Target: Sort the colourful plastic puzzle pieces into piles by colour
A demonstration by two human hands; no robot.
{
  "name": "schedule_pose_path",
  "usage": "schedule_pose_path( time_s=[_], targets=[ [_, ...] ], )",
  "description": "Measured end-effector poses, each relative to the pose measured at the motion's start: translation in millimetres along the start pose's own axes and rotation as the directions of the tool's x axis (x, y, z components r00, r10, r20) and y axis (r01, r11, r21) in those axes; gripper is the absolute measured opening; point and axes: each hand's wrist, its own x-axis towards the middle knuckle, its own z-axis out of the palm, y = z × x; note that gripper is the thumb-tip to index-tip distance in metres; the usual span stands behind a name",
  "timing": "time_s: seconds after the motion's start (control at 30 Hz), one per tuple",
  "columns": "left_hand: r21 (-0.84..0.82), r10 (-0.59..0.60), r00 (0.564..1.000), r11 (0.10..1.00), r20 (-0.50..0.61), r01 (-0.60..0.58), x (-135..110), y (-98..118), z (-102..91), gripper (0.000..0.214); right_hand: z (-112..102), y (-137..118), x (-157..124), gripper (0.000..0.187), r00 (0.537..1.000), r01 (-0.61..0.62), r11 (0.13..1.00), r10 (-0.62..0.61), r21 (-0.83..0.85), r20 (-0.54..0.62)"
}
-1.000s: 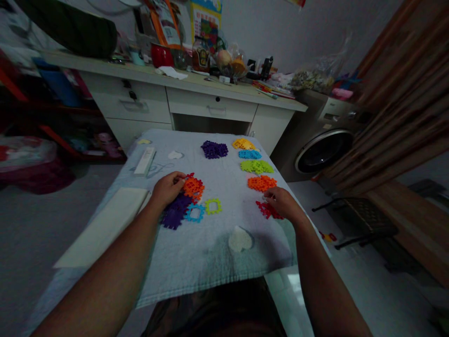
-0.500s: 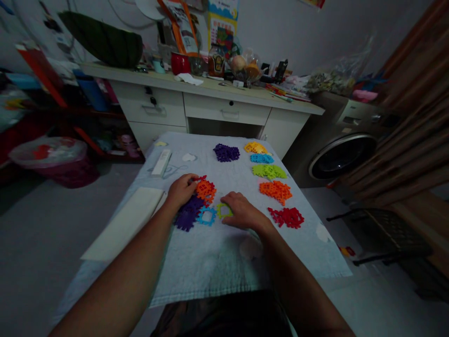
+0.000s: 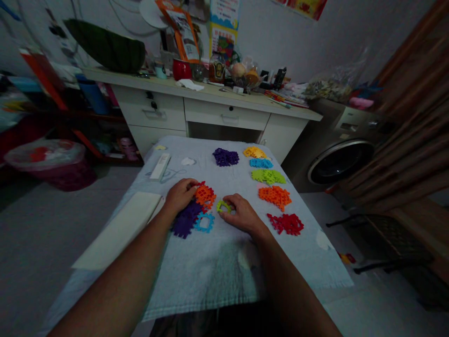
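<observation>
The right hand [image 3: 242, 214] pinches a lime frame [image 3: 218, 206]; the left hand [image 3: 179, 194] hides its grip. Piles [image 3: 275, 197] line the tabletop's [image 3: 206, 267] right edge, colour-sorted, likely for easy picking.

1 lime-green, open toothed square [image 3: 218, 206] sits just below frame centre. Leftward, orange toothed pieces [image 3: 204, 194] adjoin flat purple ones [image 3: 185, 222], beside 1 blue open square [image 3: 203, 230].

Dim, cool-toned indoor view, with the light source out of frame. A soft-edged shadow darkens the pale cloth [image 3: 189, 267] at lower centre, while the coloured plastic pieces [image 3: 268, 176] stand out vividly. Wide-angle distortion stretches the forearms [image 3: 122, 276] along the bottom and slants the curtain [image 3: 403, 121] at right. Lower corners sink into gloom; small print is too soft to read.
</observation>
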Motion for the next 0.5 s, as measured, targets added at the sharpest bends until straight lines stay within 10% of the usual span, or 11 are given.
schedule_pose_path(
  time_s=[0.27,0.5],
  targets=[
    [0.008,0.008,1.0,1.0,-0.01,-0.008,4,-8,2.7,0.034,3,8,3,0.04,0.988,-0.027,0.998,0.034,0.053,-0.149],
    [0.026,0.003,1.0,1.0,0.002,-0.003,2,-5,0.8,0.031,-55,50,31,0.044,0.965,-0.085,0.979,0.035,-0.184,-0.261]
  ],
)
